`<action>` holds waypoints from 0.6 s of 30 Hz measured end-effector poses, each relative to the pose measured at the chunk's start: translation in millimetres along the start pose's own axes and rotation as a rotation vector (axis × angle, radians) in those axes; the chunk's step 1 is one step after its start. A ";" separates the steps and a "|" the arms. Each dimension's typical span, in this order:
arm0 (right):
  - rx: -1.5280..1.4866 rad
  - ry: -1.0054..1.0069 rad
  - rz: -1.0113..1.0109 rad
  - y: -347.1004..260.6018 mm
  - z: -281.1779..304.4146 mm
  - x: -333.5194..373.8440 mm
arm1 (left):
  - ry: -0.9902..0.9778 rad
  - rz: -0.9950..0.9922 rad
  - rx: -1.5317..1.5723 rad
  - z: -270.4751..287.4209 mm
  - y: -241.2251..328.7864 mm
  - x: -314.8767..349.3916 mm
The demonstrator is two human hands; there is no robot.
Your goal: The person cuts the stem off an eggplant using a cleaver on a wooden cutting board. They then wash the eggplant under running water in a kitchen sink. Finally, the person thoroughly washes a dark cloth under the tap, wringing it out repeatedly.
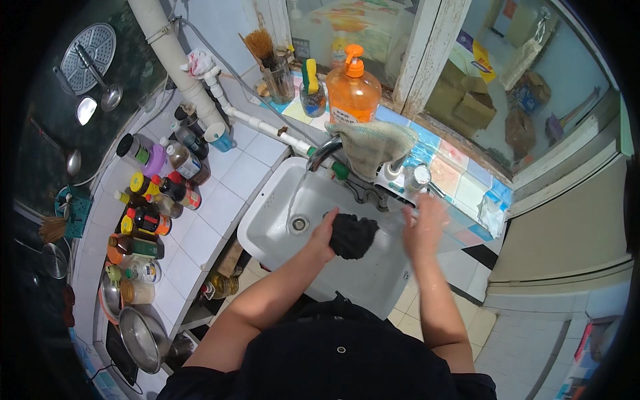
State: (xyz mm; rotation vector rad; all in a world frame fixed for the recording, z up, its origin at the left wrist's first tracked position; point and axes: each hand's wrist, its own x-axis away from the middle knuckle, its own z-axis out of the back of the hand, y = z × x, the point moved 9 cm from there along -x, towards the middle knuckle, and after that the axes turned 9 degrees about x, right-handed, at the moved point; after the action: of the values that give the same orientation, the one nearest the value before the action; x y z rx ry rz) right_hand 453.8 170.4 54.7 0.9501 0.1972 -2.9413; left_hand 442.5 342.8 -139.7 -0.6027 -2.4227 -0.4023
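Over the white sink (pixel 263 230), my left hand (pixel 325 237) is closed round a bunched black cloth (pixel 354 236). My right hand (pixel 427 223) is raised at the sink's right side, near the chrome tap handle (pixel 421 176); motion smears its fingers. Water runs in a thin stream from the curved tap (pixel 325 153) toward the drain (pixel 299 224), left of the cloth. A light knitted rag (pixel 377 145) hangs over the tap.
An orange pump bottle (pixel 353 87) and a glass with a sponge (pixel 312 100) stand on the tiled ledge behind the sink. Several sauce bottles (pixel 183 163) and a metal bowl (pixel 142 340) line the left counter. A window (pixel 427 53) rises behind.
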 end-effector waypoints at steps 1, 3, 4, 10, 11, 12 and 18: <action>0.108 0.100 0.020 9.6 22.5 -17.6 | -0.016 -0.017 -0.005 -3.1 3.9 5.5; 0.223 0.052 0.032 35.9 25.9 -34.2 | 0.004 0.011 0.005 -0.5 -0.9 5.6; 0.217 -0.096 0.038 49.3 2.4 -35.5 | 0.016 0.015 0.019 3.4 -1.2 4.7; 0.262 -0.310 0.086 51.1 -30.1 -27.7 | 0.009 0.024 0.055 24.7 -10.9 -4.8; 0.272 -0.328 0.089 41.5 -28.9 -24.7 | 0.017 0.013 0.047 26.7 -9.9 -4.3; 0.283 -0.341 0.091 34.4 -27.2 -23.3 | 0.020 0.002 0.036 25.5 -7.4 -3.8; 0.302 -0.337 -0.019 15.9 -27.9 -18.1 | -0.038 -0.037 0.066 9.1 -4.0 -3.1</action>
State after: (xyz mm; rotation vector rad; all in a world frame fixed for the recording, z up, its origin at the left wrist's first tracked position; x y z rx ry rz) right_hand 485.9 158.4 41.1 0.4560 -0.2572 -3.1436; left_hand 438.3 342.2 -149.2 -0.5423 -2.4758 -0.3274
